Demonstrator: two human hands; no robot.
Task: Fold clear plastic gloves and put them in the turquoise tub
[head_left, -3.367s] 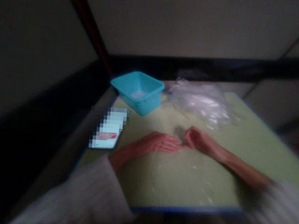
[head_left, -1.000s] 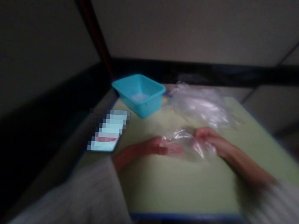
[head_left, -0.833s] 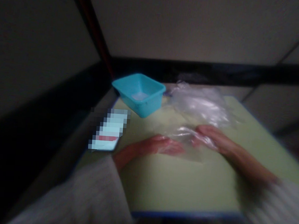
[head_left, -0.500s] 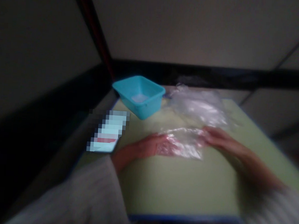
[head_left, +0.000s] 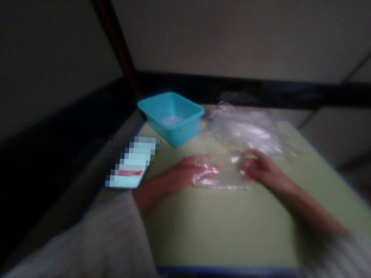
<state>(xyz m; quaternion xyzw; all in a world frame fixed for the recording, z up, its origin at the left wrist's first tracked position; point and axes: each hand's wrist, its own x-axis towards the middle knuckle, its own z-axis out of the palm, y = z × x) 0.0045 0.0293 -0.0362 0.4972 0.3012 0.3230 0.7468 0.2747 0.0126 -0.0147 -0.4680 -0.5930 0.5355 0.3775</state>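
Possibly slippery: clear bag on the middle of the tabletop.
Left hand has fingers apart, under or inside its left end; right hand curls at its right end, pinch unclear, so a loose hold might let it slide.

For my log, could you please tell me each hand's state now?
Left hand: open, partly covered by clear plastic.
Right hand: curled at its edge; grip unclear.

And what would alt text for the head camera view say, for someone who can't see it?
A left hand shows partly through clear plastic on a yellow-green table, a right hand at the plastic's other end. Behind sit a turquoise basin and a shiny heap of plastic; a lit, pixelated screen lies at left.
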